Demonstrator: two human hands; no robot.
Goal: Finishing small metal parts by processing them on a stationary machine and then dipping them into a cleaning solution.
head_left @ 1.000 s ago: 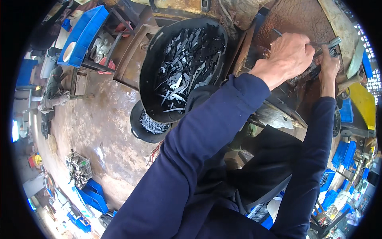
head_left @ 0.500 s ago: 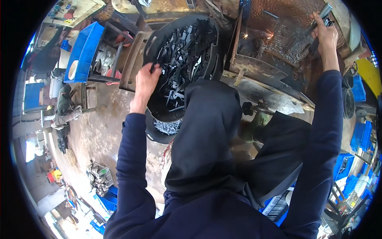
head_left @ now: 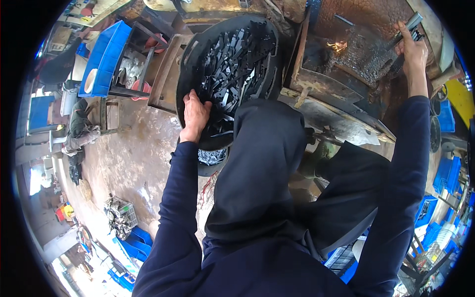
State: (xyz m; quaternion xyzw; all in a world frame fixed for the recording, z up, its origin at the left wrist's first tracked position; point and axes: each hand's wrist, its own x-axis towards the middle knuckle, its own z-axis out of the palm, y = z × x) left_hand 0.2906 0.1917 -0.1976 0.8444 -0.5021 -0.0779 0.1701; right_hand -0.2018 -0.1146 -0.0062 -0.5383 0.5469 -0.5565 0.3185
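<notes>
A round black basin [head_left: 188,64] holds several dark flat metal pieces [head_left: 232,69]. My left hand [head_left: 196,115] reaches into its near side and rests on the pieces; I cannot tell whether its fingers close on one. At the upper right my right hand [head_left: 413,49] grips a grey metal lever handle [head_left: 406,27] above a rusty machine bed [head_left: 361,59], where a small orange spark glows [head_left: 338,46]. A dark hooded garment covers the middle of the view.
A second small black tub [head_left: 212,158] of metal bits sits under the basin. A blue plastic crate [head_left: 104,59] stands on a metal rack at upper left. Blue crates [head_left: 136,245] and scrap lie on the concrete floor; more blue crates at the right edge.
My left hand left the machine at upper right and swung left into the black basin, then settled lower on the pieces. My right hand stays on the lever.
</notes>
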